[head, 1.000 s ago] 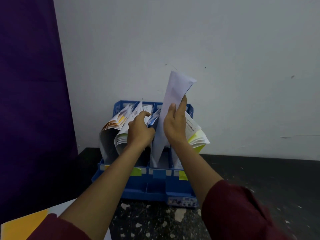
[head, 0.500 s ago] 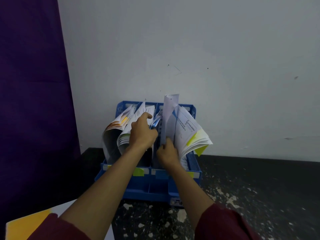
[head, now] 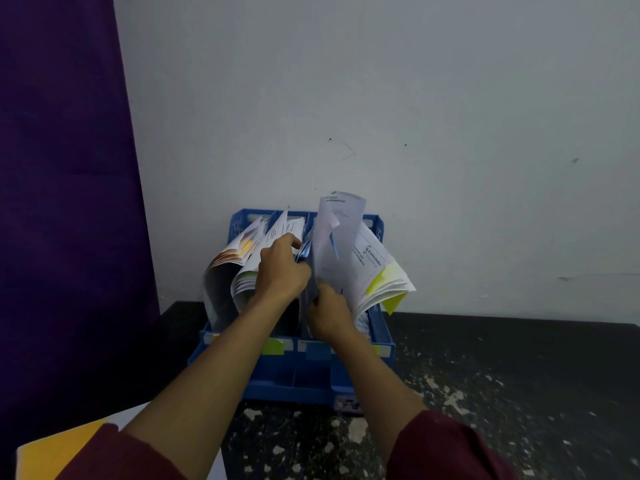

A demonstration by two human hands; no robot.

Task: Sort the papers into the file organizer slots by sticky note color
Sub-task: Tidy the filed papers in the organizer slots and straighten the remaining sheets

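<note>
Speckled counter point(head: 519, 393) w/ blue plastic organizer point(head: 294, 379): left hand point(head: 282, 271) grips curled papers point(head: 242, 289), right hand point(head: 329, 315) pinches sheet point(head: 341, 220).

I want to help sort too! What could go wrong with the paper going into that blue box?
The tall sheet that the right hand grips is bent at the top, so pushing it down might crumple it. The yellow-tagged stack fans out right beside it, so the sheet might slip into that wrong slot. If the left hand lets go, the curled stack it holds back might flop over the opening.
</note>
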